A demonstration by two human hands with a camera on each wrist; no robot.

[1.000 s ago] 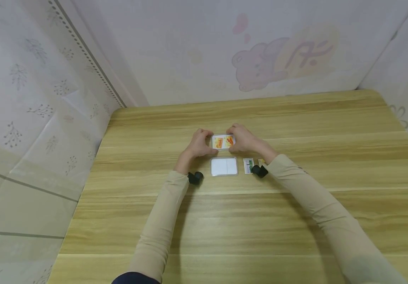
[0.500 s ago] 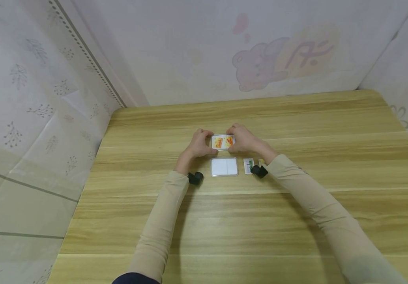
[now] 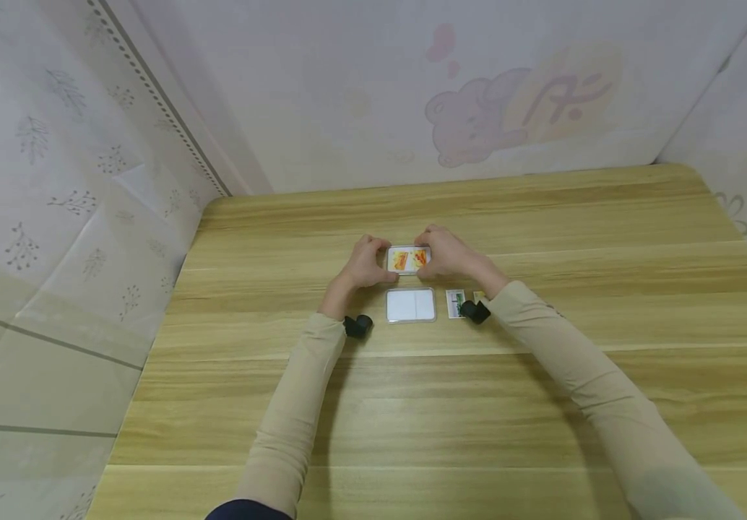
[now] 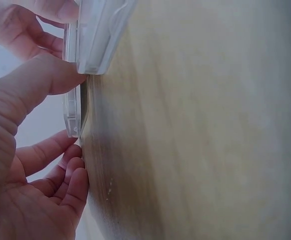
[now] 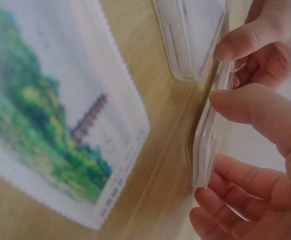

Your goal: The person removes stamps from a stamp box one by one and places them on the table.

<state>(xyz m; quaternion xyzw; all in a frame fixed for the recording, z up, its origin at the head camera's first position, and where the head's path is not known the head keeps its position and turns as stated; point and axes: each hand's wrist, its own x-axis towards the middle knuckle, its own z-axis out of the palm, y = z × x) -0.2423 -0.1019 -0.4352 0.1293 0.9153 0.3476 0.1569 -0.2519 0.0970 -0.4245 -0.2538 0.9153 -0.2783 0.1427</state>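
Clear plastic case (image 3: 408, 260) held at both ends

We look down on a wood-grain worktop (image 3: 451, 419). A person's left hand (image 3: 363, 263) pinches one end of the plastic case, thumb against fingers; the right hand (image 3: 446, 254) pinches the other. Orange and yellow pictures show between them. We cannot tell whether the case is slightly raised. Nearer us, just apart, lies a white case (image 3: 401, 305), with a landscape stamp (image 3: 454, 304) to its right. Compared with a second ago, we notice almost no change: both grips stay put, so the work seems to be at a steadying or pressing moment.
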